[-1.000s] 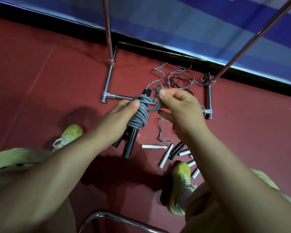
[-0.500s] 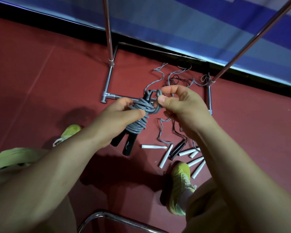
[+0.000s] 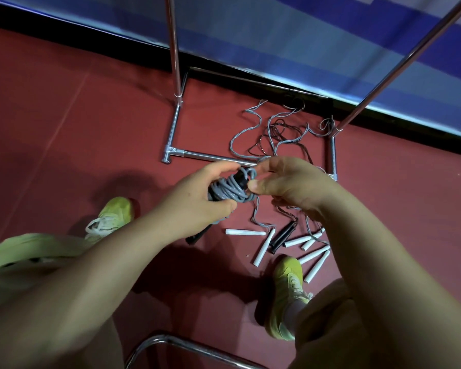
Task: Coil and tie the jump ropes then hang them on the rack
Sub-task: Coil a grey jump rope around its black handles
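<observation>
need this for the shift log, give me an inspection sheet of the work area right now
surface: red floor, shadowed near the feet.
job's things: grey coiled rope with black handles, held above the floor; metal rack base and uprights behind it.
clutter: loose white handles and a black handle pair on the floor by the right shoe.
grippers: left hand wraps the coil; right hand pinches a rope turn at the coil's top.
cables: uncoiled ropes tangled inside the rack base.
surroundings: blue striped wall panel; chrome tube at the bottom edge.
</observation>
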Tool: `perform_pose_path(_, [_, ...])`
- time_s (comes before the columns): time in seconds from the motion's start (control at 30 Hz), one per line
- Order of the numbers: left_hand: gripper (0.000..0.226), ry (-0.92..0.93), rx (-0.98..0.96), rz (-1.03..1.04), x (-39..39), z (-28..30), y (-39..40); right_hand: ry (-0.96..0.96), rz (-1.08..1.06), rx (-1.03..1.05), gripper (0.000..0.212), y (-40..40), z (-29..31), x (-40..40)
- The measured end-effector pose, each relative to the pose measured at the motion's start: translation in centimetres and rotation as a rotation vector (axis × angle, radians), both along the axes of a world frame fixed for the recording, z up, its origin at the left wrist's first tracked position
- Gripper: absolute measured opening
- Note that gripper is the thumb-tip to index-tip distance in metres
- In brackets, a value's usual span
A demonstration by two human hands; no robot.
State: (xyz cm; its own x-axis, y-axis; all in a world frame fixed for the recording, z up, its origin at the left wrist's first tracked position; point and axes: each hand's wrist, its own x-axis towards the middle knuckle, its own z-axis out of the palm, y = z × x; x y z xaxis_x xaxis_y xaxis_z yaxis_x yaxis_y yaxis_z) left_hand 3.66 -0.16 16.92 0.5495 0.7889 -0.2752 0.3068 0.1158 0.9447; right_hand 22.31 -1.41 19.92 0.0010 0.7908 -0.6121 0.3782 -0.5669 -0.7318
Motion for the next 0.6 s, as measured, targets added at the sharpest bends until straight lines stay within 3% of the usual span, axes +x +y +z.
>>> perform_pose_path(0.3, [0.058,-0.025,0.004,-0.069,-0.35,-0.06,0.66,0.101,0.096,0.156,0.007,-0.27,-0.14,0.65])
perform_pose_path(0.6, [0.062,0.032,0.023,-0.252,-0.81,-0.5,0.18,0.071,0.25,0.056,0.012,-0.28,-0.28,0.98])
